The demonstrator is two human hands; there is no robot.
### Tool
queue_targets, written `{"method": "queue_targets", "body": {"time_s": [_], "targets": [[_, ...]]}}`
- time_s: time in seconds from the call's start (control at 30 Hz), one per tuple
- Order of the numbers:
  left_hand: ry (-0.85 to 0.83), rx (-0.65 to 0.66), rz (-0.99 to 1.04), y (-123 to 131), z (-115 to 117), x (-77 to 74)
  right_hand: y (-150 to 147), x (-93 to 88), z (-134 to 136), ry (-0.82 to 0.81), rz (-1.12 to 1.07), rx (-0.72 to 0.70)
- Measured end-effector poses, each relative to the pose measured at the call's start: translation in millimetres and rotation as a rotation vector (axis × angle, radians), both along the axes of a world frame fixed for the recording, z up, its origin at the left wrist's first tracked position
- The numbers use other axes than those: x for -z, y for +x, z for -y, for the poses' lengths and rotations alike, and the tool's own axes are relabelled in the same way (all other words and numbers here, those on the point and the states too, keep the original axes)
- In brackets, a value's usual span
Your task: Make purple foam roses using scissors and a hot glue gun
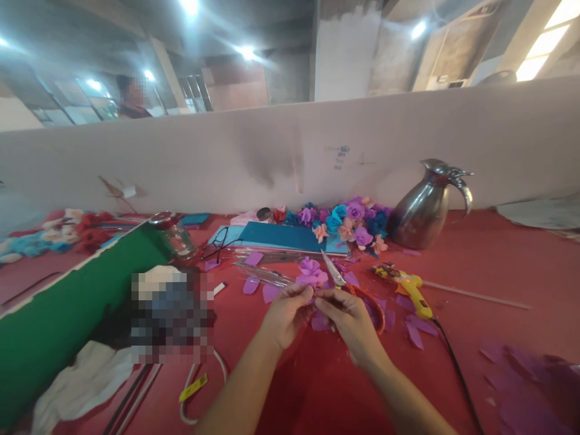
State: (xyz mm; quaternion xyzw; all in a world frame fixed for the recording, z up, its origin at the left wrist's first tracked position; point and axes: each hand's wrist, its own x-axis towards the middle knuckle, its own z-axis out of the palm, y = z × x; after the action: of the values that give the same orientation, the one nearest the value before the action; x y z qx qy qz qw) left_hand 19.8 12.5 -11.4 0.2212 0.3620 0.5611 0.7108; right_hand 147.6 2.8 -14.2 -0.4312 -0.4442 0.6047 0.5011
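My left hand (pixel 287 314) and my right hand (pixel 348 320) meet over the red table (pixel 498 272), fingers pinched together on a small purple paper piece (pixel 319 321) between them. Just beyond my fingertips lies a purple paper flower (pixel 310 273). Scissors with orange handles (pixel 357 290) lie open right behind my right hand, blades pointing away. A yellow glue gun (pixel 410 289) rests to the right, its black cord trailing toward me.
Purple petal cut-outs (pixel 417 329) are scattered around. A pile of coloured paper flowers (pixel 348 220), blue sheets (pixel 283 237), a steel jug (pixel 423 208), a glass jar (pixel 176 235) and a green roll (pixel 67 308) stand before a low partition. A person is behind it.
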Motion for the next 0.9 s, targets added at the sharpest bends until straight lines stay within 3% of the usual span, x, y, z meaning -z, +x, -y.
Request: {"method": "queue_targets", "body": {"time_s": [0.23,0.47,0.7,0.8,0.9], "targets": [[0.035,0.056,0.041,-5.1,-2.4,1.3,2.6,-4.1,0.2,-0.068,-0.130,0.001],[0.043,0.066,0.033,-3.1,-2.0,0.3,2.0,-9.6,0.6,-0.059,-0.096,-0.018],[0.042,0.068,0.019,3.2,-0.3,2.2,-0.1,-0.3,-0.6,-0.061,-0.118,-0.021],[0.033,0.045,0.007,7.8,0.3,2.3,-4.2,3.4,-2.9,-0.016,-0.028,-0.048],[0.007,-0.072,-0.023,6.1,-2.1,-1.5,10.2,2.5,-15.2,0.136,0.256,0.021]]}}
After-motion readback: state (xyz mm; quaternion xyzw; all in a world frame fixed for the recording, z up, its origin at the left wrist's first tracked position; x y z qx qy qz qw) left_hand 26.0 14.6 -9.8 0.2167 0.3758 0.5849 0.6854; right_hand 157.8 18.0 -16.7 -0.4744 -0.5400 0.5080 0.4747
